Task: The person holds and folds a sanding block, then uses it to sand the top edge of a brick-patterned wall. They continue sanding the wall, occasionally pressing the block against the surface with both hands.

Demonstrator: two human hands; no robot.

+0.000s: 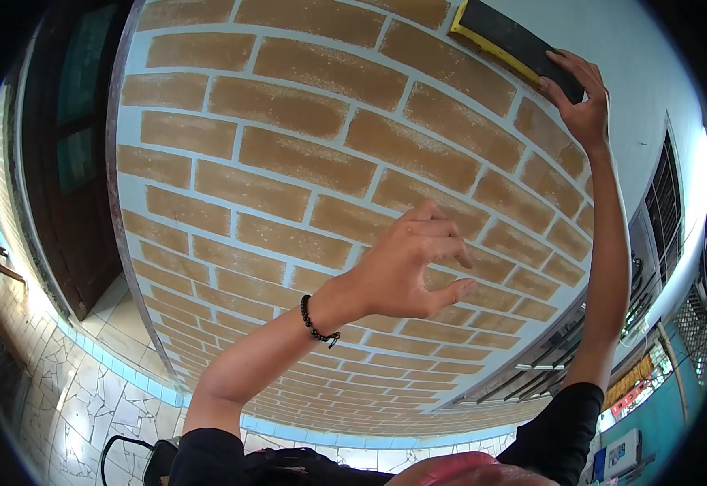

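High on the wall at the upper right, my right hand (588,113) grips the near end of a long sponge block (509,39). The block has a flat black back and a yellow foam side that faces the wall. It lies slanted along the top row of tan bricks, on or very close to the surface. In mid-view my left hand (418,263) hangs in front of the wall with nothing in it, its fingers curved and the thumb apart. A black bead bracelet circles that wrist. The wall (305,162) carries tan brick shapes with pale blue lines between them.
Left of the wall stands a dark wooden door (86,211). Below lies a floor of broken white tiles (86,413), with a black curved frame (114,444) at lower left. Barred windows (663,202) and a white box (619,454) are on the right.
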